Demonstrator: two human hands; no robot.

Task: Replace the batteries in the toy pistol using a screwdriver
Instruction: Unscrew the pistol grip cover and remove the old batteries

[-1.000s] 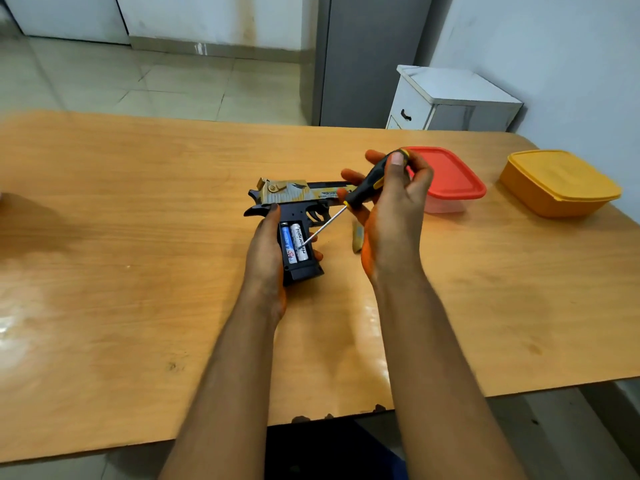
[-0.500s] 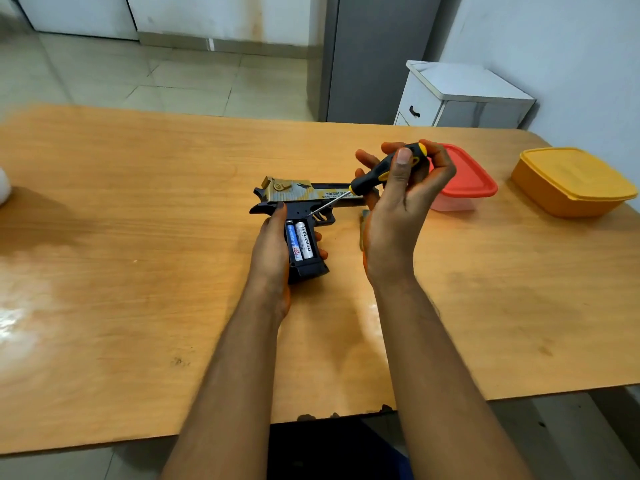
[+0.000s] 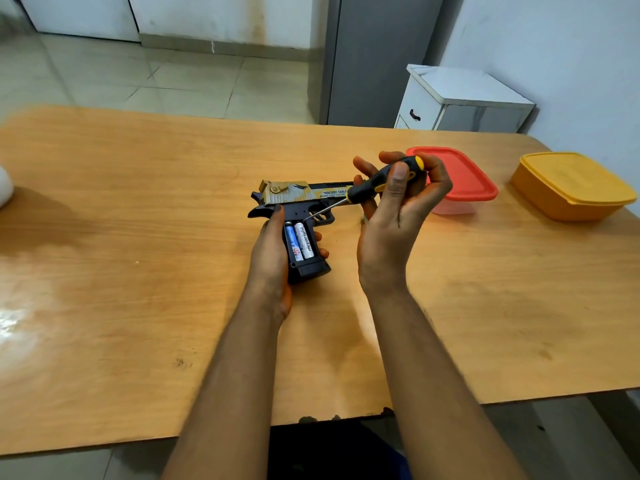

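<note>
While your left hand [image 3: 273, 251] still grips the toy pistol [image 3: 298, 202], your right hand [image 3: 391, 220], clutching the screwdriver [image 3: 377, 181], has drawn its tip up off the batteries [image 3: 298, 241].

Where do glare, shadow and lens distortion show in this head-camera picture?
Head view: glare whitens the table at its left edge; a soft shadow lies beside the white object at far left; the wide lens bows the table's far edge; the battery print stays sharp.

bright even light, glare on the table [image 3: 20, 320] left, edges bowed.
</note>
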